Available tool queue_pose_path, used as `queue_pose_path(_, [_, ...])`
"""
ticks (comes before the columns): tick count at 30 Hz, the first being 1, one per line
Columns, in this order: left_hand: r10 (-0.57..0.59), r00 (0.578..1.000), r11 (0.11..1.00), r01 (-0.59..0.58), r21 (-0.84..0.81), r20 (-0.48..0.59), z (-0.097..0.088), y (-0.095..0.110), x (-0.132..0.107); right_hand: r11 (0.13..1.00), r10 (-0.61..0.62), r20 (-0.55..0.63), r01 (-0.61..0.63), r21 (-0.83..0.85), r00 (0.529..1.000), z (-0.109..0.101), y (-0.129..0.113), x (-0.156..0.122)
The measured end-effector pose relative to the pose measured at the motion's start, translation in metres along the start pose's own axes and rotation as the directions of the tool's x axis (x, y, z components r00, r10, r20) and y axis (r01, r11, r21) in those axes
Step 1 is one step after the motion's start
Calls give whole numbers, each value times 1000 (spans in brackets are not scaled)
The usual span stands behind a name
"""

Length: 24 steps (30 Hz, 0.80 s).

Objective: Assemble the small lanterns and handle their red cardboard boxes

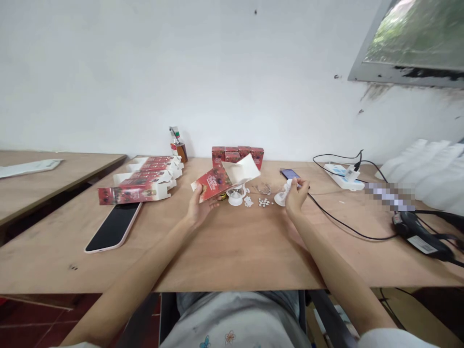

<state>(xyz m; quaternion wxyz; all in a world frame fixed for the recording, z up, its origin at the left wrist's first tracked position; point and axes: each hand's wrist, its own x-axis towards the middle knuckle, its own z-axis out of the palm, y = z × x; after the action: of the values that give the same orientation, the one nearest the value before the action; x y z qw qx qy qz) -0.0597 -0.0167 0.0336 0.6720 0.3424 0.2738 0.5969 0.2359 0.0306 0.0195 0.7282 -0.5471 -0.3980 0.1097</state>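
Left hand [197,209], thumb and fingers partly curled, grips a red box [216,182], its white flap open; right hand [295,197], fingers closed, holds a white plastic piece [280,198]. Between the hands: small white discs [264,202].

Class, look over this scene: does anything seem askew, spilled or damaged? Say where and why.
The white painted wall looks damaged at upper right: brownish scuffs and small dark marks near the grey window frame, whose lower edge has black patches, unlike the mostly plain wall elsewhere. The small white round pieces lie loose but clustered, not clearly spilled.
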Motion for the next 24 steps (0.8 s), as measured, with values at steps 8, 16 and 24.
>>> queue_pose_path(8, [-163, 983, 983, 169, -73, 83, 5, 4, -3, 904, -138, -23, 116, -411, 990, -1, -11, -11])
queue_pose_path(16, [-249, 962, 968, 251, -3, 116, 11, -5, -6, 837, -370, 18, 341, -428, 929, -1, -19, -27])
queue_pose_path(24, [-259, 957, 946, 224, 235, 131, 16, -35, -15, 919, -327, 731, 383, 97, 599, 3, -44, -101])
